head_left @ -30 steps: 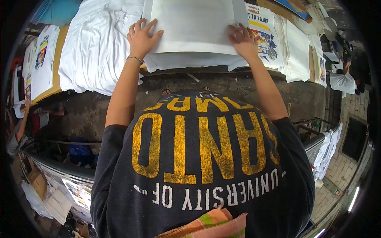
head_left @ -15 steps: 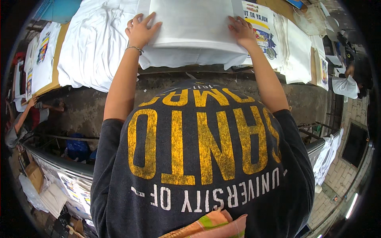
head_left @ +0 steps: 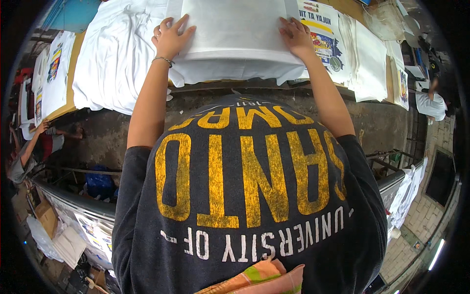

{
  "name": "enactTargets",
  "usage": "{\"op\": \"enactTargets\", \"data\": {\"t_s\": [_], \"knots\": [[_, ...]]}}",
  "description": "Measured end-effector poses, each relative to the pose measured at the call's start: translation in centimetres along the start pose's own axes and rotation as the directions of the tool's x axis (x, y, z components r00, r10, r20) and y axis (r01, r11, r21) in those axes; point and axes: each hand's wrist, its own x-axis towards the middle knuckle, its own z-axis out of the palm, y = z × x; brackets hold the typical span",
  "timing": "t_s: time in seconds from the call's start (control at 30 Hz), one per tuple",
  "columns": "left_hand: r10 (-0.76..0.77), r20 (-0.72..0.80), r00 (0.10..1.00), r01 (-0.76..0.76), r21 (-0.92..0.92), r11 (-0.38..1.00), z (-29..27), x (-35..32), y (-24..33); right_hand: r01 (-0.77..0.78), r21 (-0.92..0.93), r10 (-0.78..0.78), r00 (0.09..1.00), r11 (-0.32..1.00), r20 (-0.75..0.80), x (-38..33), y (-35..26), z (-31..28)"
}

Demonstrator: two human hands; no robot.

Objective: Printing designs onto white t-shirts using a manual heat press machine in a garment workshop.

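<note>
A smooth white cloth (head_left: 235, 68) lies in front of me, its near edge hanging over the table edge. On top of it is a flat, pale rectangular sheet (head_left: 234, 29) with greyish side margins. My left hand (head_left: 172, 38) rests at the sheet's left side, fingers spread, with a bracelet at the wrist. At the right side my right hand (head_left: 296, 38) touches the margin, its fingers apart and slightly bent. Neither hand grips anything that I can see. The far end of the sheet is cut off by the picture's top edge.
Rumpled white cloth (head_left: 115, 59) covers the table to the left. Printed white fabric (head_left: 320, 46) and layered white pieces (head_left: 369, 66) lie to the right. Another person (head_left: 29, 152) reaches toward a table at far left; a person in white (head_left: 431, 105) is at far right.
My hands stay in nearly the same places on the sheet, with only a slight shift of the view. At far right, the person in white has moved and shows more plainly.
</note>
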Motion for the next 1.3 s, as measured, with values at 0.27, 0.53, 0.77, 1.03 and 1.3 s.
{"op": "enactTargets", "data": {"t_s": [0.27, 0.53, 0.77, 1.03, 1.3], "knots": [[0.008, -0.009, 1.0, -0.009, -0.024, 1.0, -0.4, 0.2, -0.1, 0.002, 0.073, 0.003, 0.998, 0.997, -0.065, -0.3, -0.5, -0.3], [0.035, -0.011, 0.999, -0.035, 0.009, 0.999, -0.5, 0.4, -0.8, -0.038, 0.091, 0.04, 0.999, 0.995, -0.016, 0.1, -0.3, -0.7], [-0.309, -0.049, 0.95, 0.223, -0.588, 0.778, 0.8, 4.3, -6.9, -0.4, 0.893, 0.611, 0.765, 0.206, 0.202, 1.4, 4.0, -0.4], [0.01, 0.747, 0.665, 0.733, -0.65, -0.202, 2.5, 3.5, -10.2, -0.529, 0.805, 0.13, 0.808, -0.267, 0.575, 1.4, 8.4, -0.2], [-0.129, 0.64, 0.757, 0.652, -0.732, 0.197, -3.9, 3.8, -11.8, -0.641, 0.741, 0.116, 0.767, 0.2, 0.631, 1.0, 13.5, -7.8]]}}
